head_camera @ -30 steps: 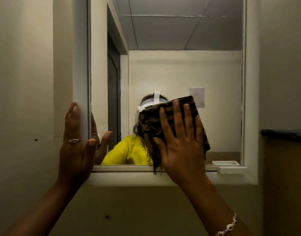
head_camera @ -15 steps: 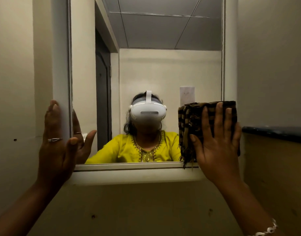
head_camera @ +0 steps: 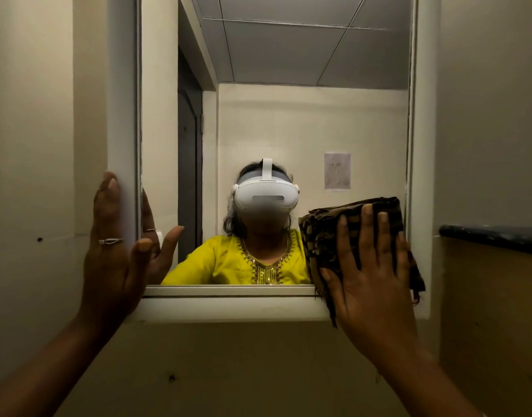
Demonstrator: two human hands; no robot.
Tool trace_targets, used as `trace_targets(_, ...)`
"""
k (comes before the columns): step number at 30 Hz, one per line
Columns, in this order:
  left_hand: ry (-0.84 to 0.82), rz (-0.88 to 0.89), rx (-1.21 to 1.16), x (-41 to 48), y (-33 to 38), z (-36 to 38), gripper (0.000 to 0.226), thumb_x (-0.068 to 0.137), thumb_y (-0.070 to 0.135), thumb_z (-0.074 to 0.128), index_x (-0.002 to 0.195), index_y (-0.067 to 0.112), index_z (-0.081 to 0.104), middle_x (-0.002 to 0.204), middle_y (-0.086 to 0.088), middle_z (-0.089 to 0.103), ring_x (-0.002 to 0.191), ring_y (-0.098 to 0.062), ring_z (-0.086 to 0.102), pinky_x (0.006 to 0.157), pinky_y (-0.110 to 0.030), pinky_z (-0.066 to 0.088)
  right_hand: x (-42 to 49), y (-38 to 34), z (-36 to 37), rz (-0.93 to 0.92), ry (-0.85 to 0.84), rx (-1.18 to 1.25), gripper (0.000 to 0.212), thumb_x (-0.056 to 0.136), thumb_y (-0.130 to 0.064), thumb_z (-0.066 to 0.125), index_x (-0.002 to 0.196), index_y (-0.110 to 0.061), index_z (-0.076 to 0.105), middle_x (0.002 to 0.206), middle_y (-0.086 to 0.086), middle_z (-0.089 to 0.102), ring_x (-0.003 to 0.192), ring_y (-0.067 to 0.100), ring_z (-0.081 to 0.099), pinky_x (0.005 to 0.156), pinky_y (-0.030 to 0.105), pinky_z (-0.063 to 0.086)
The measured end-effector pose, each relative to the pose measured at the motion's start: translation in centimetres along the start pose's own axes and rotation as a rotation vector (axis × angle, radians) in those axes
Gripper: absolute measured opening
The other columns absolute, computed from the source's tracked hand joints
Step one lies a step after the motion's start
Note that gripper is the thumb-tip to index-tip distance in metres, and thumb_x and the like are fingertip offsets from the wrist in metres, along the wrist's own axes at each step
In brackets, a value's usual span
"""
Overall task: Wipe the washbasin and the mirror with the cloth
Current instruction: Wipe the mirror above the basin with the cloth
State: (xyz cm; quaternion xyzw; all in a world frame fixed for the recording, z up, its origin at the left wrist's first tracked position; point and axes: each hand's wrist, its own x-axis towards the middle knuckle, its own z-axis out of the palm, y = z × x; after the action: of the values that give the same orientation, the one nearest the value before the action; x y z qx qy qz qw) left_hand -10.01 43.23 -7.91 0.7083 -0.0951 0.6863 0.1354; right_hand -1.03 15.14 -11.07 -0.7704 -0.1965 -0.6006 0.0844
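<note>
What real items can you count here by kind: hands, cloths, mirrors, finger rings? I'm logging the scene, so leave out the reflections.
Bare hands: 2, left hand flat on the frame, right hand pressing the cloth.
Brown checked fabric cloth: 1
White-framed rectangular wall mirror: 1
Silver finger ring: 1
Total: 5

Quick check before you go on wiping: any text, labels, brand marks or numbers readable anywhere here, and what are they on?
No text can be read in this view.
Paper sheet on the wall reflected in the mirror: faint marks only, too blurred to read.
Headset in the reflection: no brand mark legible.
Cloth under the right hand: checked pattern, no label visible.
Ring on the left hand: no marking legible.
</note>
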Motion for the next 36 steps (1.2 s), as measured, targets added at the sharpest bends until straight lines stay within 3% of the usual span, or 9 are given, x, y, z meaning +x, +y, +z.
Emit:
trace_targets(4, -0.024, -0.047, -0.032, -0.1, -0.4, 0.0, 0.086, 0.087, 0.067, 0.019, 0.137, -0.004, 0.016, 0.145, -0.032, 0.022, 0.134, -0.039, 0.024, 0.110, -0.011, 0.018, -0.1, -2.3, -0.1, -0.104, -0.011, 0.021, 0.059, 0.097, -0.047, 0.014, 0.148, -0.018, 0.010, 0.155, 0.014, 0.004, 0.143, 0.032, 0.006, 0.114, 0.049, 0.007)
trace_targets(12, -0.015, -0.019, -0.110, 0.0, 0.2, -0.1, 0.085, 0.087, 0.066, 0.017, 0.136, -0.003, 0.013, 0.147, -0.019, 0.014, 0.138, -0.026, 0.017, 0.112, -0.013, 0.016, 0.2, -9.8, 1.0, -0.318, -0.050, 0.072, 0.056, 0.095, -0.044, 0.026, 0.147, -0.023, 0.021, 0.155, 0.008, 0.011, 0.144, 0.028, 0.007, 0.114, 0.048, 0.008)
trace_targets(15, -0.030, -0.025, -0.195, -0.6, -0.2, 0.0, 0.083, 0.089, 0.062, 0.017, 0.138, -0.005, 0.012, 0.148, -0.019, 0.011, 0.141, -0.013, 0.013, 0.111, -0.012, 0.017, 0.7, -12.1, 1.1, -0.374, -0.052, 0.110, 0.057, 0.094, -0.044, 0.028, 0.146, -0.023, 0.022, 0.155, 0.009, 0.013, 0.143, 0.027, 0.009, 0.112, 0.048, 0.011)
trace_targets(19, -0.048, -0.074, -0.262, -1.5, -1.0, -0.1, 0.081, 0.089, 0.063, 0.017, 0.142, 0.002, 0.010, 0.153, -0.010, 0.011, 0.143, -0.020, 0.011, 0.117, -0.026, 0.013, 1.7, -14.8, 1.3, -0.447, -0.060, 0.141, 0.058, 0.093, -0.045, 0.030, 0.146, -0.023, 0.020, 0.155, 0.009, 0.013, 0.144, 0.026, 0.008, 0.113, 0.047, 0.008)
trace_targets(22, -0.059, -0.088, -0.322, -2.0, -1.0, -0.3, 0.084, 0.087, 0.065, 0.019, 0.142, 0.003, 0.011, 0.155, -0.005, 0.010, 0.143, -0.021, 0.011, 0.116, -0.026, 0.013, 2.4, -16.2, 1.4, -0.497, -0.066, 0.141, 0.060, 0.092, -0.047, 0.036, 0.145, -0.022, 0.025, 0.155, 0.010, 0.014, 0.144, 0.026, 0.007, 0.114, 0.048, 0.005)
trace_targets(26, -0.077, -0.074, -0.322, -3.2, -1.1, -0.6, 0.080, 0.087, 0.065, 0.019, 0.144, 0.009, 0.006, 0.154, 0.002, 0.011, 0.143, -0.022, 0.012, 0.116, -0.027, 0.016, 3.0, -16.1, 1.5, -0.583, -0.080, 0.131, 0.059, 0.092, -0.048, 0.038, 0.144, -0.020, 0.027, 0.155, 0.010, 0.018, 0.144, 0.027, 0.009, 0.114, 0.049, 0.004)
trace_targets(30, -0.085, -0.046, -0.301, -3.5, -1.2, -0.7, 0.071, 0.090, 0.062, 0.019, 0.144, 0.018, 0.008, 0.153, 0.001, 0.011, 0.142, -0.025, 0.012, 0.116, -0.031, 0.016, 3.1, -14.8, 1.7, -0.788, -0.089, 0.092, 0.057, 0.091, -0.047, 0.037, 0.143, -0.022, 0.030, 0.154, 0.008, 0.023, 0.143, 0.027, 0.012, 0.114, 0.049, 0.007)
trace_targets(36, -0.103, -0.020, -0.206, -4.1, -1.1, -0.5, 0.068, 0.093, 0.053, 0.024, 0.145, 0.012, 0.007, 0.154, -0.003, 0.008, 0.143, -0.027, 0.007, 0.117, -0.031, 0.012, 3.6, -12.6, 1.7, -0.926, -0.052, 0.158, 0.051, 0.091, -0.038, 0.045, 0.139, -0.021, 0.038, 0.150, 0.006, 0.034, 0.140, 0.025, 0.025, 0.113, 0.047, 0.015)
